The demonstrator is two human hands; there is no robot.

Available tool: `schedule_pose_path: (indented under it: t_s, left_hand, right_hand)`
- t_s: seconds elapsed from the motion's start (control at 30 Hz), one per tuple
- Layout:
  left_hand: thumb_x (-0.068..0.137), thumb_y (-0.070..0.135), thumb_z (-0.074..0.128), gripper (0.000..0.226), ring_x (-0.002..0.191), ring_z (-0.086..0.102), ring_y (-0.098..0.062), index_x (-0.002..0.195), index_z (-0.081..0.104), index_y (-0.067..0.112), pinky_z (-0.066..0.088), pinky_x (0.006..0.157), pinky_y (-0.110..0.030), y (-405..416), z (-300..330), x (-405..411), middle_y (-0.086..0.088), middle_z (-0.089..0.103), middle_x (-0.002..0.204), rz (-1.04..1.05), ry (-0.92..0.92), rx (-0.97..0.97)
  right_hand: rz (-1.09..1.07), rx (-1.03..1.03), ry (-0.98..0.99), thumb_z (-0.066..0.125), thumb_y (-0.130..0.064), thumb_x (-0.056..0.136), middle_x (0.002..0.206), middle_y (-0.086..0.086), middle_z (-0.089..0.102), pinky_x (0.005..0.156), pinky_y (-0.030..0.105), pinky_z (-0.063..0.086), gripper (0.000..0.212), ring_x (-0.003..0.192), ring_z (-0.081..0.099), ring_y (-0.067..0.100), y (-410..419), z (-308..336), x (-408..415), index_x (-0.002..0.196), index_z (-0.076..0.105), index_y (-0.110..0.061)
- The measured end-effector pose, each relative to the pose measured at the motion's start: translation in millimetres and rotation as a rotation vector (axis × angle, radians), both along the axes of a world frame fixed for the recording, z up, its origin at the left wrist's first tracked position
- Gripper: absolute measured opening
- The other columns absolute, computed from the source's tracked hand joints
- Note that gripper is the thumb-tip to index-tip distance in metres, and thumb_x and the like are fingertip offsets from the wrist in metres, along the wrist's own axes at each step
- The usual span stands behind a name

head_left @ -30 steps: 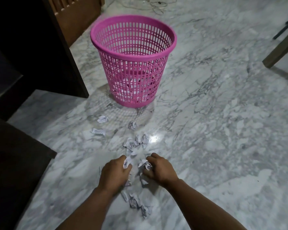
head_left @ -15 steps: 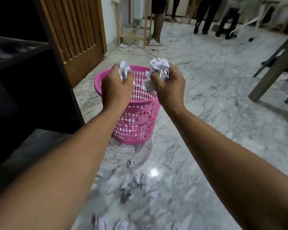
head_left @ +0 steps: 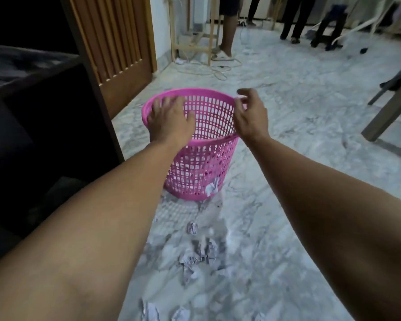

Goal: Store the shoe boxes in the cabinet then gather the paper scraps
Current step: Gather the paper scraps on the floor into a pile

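Grey-veined marble floor (head_left: 299,140) fills most of your view, with a dark cabinet (head_left: 44,135) along the left edge and a slatted wooden door (head_left: 116,42) at upper left. Your pink basket (head_left: 202,172) stands upright in the middle of the frame, its long axis vertical and its open mouth facing up, slightly wider at the rim than at the base. One crumpled white scrap (head_left: 212,188) shows through the lattice low on its right side; whether it lies inside or against the wall, you cannot tell.

Your left hand (head_left: 169,121) hovers over the left part of the rim, palm down, fingers spread and relaxed, its grip wide and holding nothing. Your right hand (head_left: 250,117) is at the right of the rim, fingers loosely bent and apart, its grip also wide and empty.

Paper scraps (head_left: 202,253) remain on the floor below the basket: one small piece just under it, a blurred cluster of about three at lower centre, and two more at the bottom edge of the frame. Motion blur makes an exact count uncertain.

At the top of the frame, legs of three people (head_left: 227,26) stand well behind the basket, near a pale cable (head_left: 208,70) looped on the floor. A wooden table leg (head_left: 389,107) slants at the right edge.
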State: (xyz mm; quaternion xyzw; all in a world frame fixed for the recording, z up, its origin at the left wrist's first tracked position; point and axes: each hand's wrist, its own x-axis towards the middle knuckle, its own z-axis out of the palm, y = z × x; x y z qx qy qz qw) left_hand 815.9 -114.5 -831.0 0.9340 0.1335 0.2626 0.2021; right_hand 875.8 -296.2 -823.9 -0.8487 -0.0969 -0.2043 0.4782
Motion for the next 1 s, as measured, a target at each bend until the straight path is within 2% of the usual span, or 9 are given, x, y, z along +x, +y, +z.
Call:
schedule_pose_path:
  t_s: [0.1, 0.17, 0.23, 0.37, 0.43, 0.5, 0.67, 0.83, 1.0]
  left_hand:
    - [0.092, 0.042, 0.049, 0.044, 0.142, 0.034, -0.029, 0.132, 0.054, 0.025, 0.033, 0.111, -0.05, 17.7, -43.2, -46.3, -0.002, 0.05, 0.144, 0.106, -0.278, -0.086]
    - [0.09, 0.04, 0.053, 0.046, 0.141, 0.035, -0.029, 0.133, 0.052, 0.025, 0.033, 0.109, -0.05, 33.8, -89.7, -81.7, -0.003, 0.047, 0.146, 0.208, -0.276, -0.124]
    - [0.089, 0.038, 0.056, 0.048, 0.14, 0.034, -0.034, 0.134, 0.052, 0.023, 0.034, 0.109, -0.054, 50.9, -141.1, -114.4, -0.008, 0.046, 0.146, 0.267, -0.134, -0.175]
    - [0.089, 0.055, 0.06, 0.07, 0.148, 0.02, -0.036, 0.147, 0.041, 0.021, 0.03, 0.115, -0.058, 83.1, -230.8, -163.7, -0.013, 0.03, 0.159, 0.228, 0.491, -0.198]
    - [0.084, 0.071, 0.057, 0.091, 0.154, 0.008, -0.033, 0.157, 0.025, 0.028, 0.023, 0.12, -0.053, 94.0, -257.1, -176.1, -0.008, 0.013, 0.167, 0.138, 0.679, -0.136]
    - [0.079, 0.08, 0.054, 0.101, 0.155, 0.0, -0.033, 0.159, 0.015, 0.033, 0.017, 0.122, -0.051, 97.7, -270.8, -175.8, -0.006, 0.002, 0.169, 0.07, 0.758, -0.104]
    - [0.084, 0.074, 0.055, 0.093, 0.156, -0.007, -0.028, 0.158, 0.015, 0.034, 0.01, 0.124, -0.052, 90.5, -282.7, -140.8, -0.002, -0.006, 0.169, -0.033, 0.731, -0.136]
    - [0.097, 0.057, 0.045, 0.071, 0.156, 0.006, -0.021, 0.158, 0.028, 0.025, 0.007, 0.126, -0.047, 76.3, -285.8, -108.6, -0.002, 0.01, 0.169, -0.15, 0.685, -0.144]
    - [0.105, 0.042, 0.035, 0.056, 0.155, -0.003, -0.007, 0.158, 0.029, 0.026, -0.007, 0.126, -0.04, 48.0, -292.3, -138.0, 0.008, 0.01, 0.168, -0.248, 0.634, -0.222]
  right_hand:
    - [-0.247, 0.209, -0.006, 0.043, -0.033, 0.093, 0.103, 0.0, 0.07, 0.08, 0.028, 0.048, 0.03, 0.095, 0.065, 0.019, -23.6, -43.9, -24.5, 0.109, 0.065, -0.019]
    - [-0.339, 0.201, 0.116, 0.042, -0.031, 0.09, 0.101, 0.003, 0.072, 0.082, 0.033, 0.047, 0.027, 0.099, 0.066, 0.025, -39.6, -91.0, -48.7, 0.101, 0.065, -0.022]
    - [-0.325, 0.093, 0.249, 0.046, -0.028, 0.094, 0.104, 0.007, 0.073, 0.084, 0.034, 0.046, 0.022, 0.102, 0.066, 0.031, -52.1, -142.1, -80.5, 0.1, 0.066, -0.021]
    - [-0.012, -0.276, 0.482, 0.058, -0.033, 0.097, 0.11, 0.0, 0.069, 0.087, 0.034, 0.049, 0.017, 0.105, 0.066, 0.022, -58.0, -234.6, -145.4, 0.109, 0.067, -0.025]
    - [0.146, -0.402, 0.525, 0.058, -0.041, 0.097, 0.123, -0.006, 0.059, 0.095, 0.035, 0.049, 0.032, 0.113, 0.06, 0.011, -51.0, -264.0, -167.0, 0.126, 0.061, -0.028]
    - [0.203, -0.503, 0.468, 0.053, -0.048, 0.098, 0.137, -0.002, 0.055, 0.102, 0.041, 0.047, 0.046, 0.126, 0.053, 0.018, -39.2, -284.2, -171.2, 0.139, 0.054, -0.027]
    - [0.274, -0.671, 0.449, 0.046, -0.06, 0.096, 0.157, 0.006, 0.037, 0.11, 0.049, 0.041, 0.068, 0.144, 0.034, 0.028, 6.2, -278.5, -134.6, 0.154, 0.034, -0.027]
    - [0.492, -0.8, 0.486, 0.033, -0.064, 0.099, 0.169, 0.006, 0.018, 0.122, 0.054, 0.027, 0.074, 0.155, 0.017, 0.029, 44.6, -283.9, -92.8, 0.161, 0.019, -0.026]
    - [0.664, -0.749, 0.451, 0.032, -0.048, 0.096, 0.157, 0.001, 0.044, 0.121, 0.055, 0.024, 0.052, 0.151, 0.028, 0.015, 32.4, -290.3, -106.9, 0.133, 0.062, -0.025]
